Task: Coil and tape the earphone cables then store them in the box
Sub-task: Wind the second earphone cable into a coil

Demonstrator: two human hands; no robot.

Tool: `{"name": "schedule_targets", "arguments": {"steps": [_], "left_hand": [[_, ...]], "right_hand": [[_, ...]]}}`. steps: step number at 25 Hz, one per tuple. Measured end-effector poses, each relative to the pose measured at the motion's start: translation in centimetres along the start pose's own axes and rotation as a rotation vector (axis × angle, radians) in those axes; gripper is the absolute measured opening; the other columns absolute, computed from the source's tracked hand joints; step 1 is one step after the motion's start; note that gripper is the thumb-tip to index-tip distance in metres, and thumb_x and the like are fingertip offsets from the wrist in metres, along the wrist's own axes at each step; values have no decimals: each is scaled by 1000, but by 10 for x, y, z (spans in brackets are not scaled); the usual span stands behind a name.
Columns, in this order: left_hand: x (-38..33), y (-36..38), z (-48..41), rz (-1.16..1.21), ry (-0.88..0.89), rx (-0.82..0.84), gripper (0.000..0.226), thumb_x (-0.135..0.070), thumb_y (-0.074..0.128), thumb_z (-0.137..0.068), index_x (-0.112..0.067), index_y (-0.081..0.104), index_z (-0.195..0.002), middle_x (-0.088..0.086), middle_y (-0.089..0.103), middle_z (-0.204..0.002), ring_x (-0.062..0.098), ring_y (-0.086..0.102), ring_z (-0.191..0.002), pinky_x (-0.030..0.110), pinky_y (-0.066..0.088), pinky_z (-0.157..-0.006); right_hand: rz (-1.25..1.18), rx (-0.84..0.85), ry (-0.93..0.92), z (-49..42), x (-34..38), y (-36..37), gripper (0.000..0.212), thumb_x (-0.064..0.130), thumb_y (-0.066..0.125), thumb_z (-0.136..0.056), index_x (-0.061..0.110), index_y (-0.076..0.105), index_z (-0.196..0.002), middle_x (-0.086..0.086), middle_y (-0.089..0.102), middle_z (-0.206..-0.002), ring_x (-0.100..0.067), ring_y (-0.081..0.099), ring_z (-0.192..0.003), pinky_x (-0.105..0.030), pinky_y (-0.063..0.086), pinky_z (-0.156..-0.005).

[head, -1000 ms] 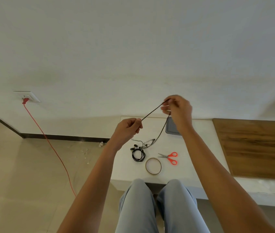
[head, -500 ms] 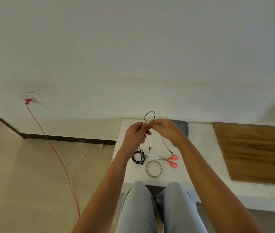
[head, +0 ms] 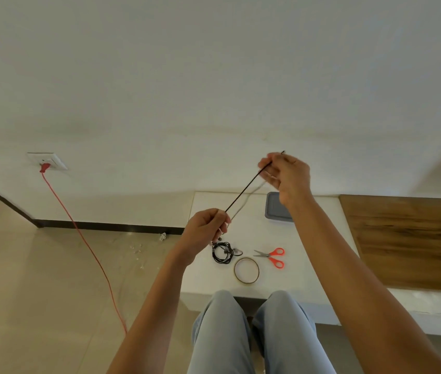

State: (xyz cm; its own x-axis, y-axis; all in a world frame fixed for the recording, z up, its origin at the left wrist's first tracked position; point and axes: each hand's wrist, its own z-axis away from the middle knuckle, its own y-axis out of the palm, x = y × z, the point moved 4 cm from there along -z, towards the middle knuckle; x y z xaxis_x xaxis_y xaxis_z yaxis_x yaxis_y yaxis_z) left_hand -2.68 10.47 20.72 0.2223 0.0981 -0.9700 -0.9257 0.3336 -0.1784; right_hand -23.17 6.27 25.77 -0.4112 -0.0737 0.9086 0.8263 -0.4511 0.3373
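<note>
Both hands pinch a thin black earphone cable [head: 246, 188] taut above the white worktop [head: 308, 265]: left hand [head: 206, 229] fingers closed low, right hand [head: 287, 175] fingers closed high, likely measuring a loop for coiling. The grey lidded box [head: 277, 207] waits behind the cable.

No legible text, labels, brands or nos. anywhere: box lid [head: 276, 209], scissors [head: 273, 256], tape [head: 246, 271] and socket [head: 48, 160] all unmarked.

Two earphone cables [head: 245, 190] [head: 222, 253], one scissors [head: 272, 255], one tape roll [head: 246, 270], one box [head: 277, 209].
</note>
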Motion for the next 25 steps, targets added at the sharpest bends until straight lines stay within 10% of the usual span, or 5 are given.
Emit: {"name": "schedule_targets", "arguments": {"steps": [4,9,25], "left_hand": [[5,-10,8,212,-84,-80,28,-20,45,-101,-13,64,-81,-3,52,-62,8,40,-46,16,35,-47],[-8,-1,-3,285,-133,-46,32,-30,48,-99,-15,63,-76,-1,50,-62,7,39,-46,21,31,-51],[17,-12,13,322,-207,45,21,-13,52,-97,1,69,-98,5,69,-75,6,54,-52,15,47,-51]], "right_hand": [[-161,69,108,-6,-15,-1,9,10,54,-95,4,61,-94,-15,63,-92,-23,66,-82,-30,60,-75],[425,638,440,37,-73,22,20,30,60,-92,13,69,-98,-3,72,-90,-17,68,-92,-36,50,-94],[-20,88,145,-10,-36,-9,16,3,49,-94,10,57,-83,-8,66,-76,-20,67,-71,-31,57,-67]]}}
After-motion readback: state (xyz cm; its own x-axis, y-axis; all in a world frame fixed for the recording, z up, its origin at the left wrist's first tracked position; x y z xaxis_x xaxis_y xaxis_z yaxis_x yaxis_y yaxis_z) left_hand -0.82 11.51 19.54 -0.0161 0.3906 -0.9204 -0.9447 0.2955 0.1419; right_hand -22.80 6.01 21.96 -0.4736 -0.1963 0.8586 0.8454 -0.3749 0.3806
